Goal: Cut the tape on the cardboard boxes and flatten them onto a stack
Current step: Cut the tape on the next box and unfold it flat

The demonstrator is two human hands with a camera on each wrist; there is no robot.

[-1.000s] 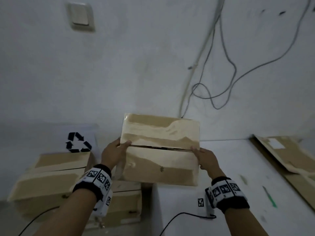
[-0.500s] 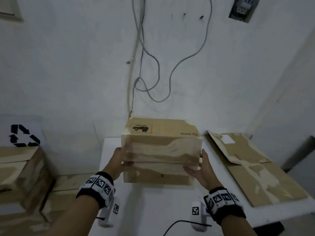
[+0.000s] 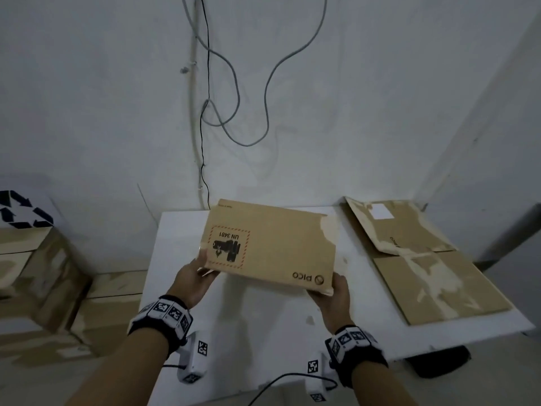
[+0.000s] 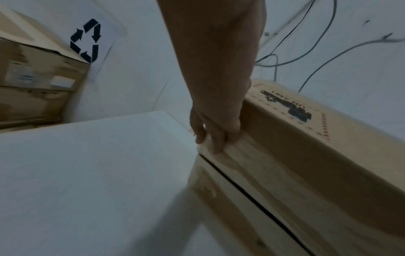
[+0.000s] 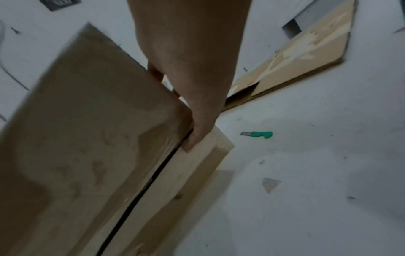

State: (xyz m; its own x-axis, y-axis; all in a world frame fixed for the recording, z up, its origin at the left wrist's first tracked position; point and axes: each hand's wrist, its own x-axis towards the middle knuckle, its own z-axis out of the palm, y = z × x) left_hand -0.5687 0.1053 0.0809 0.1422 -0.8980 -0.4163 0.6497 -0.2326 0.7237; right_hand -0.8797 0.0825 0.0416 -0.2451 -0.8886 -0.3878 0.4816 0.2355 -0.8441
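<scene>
though unseen overhead, green knife [image 5: 259, 134] wrist-side

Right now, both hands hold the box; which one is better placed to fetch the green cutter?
Right hand: the green cutter lies on the table on its side of the box, apart from the left hand.

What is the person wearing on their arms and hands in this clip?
Bare forearms, no sleeves or gloves. Each wrist carries a black band faced with white tiles printed with black square markers. Under each hangs a white camera unit, also marker-tagged, trailing a thin black cable.
</scene>
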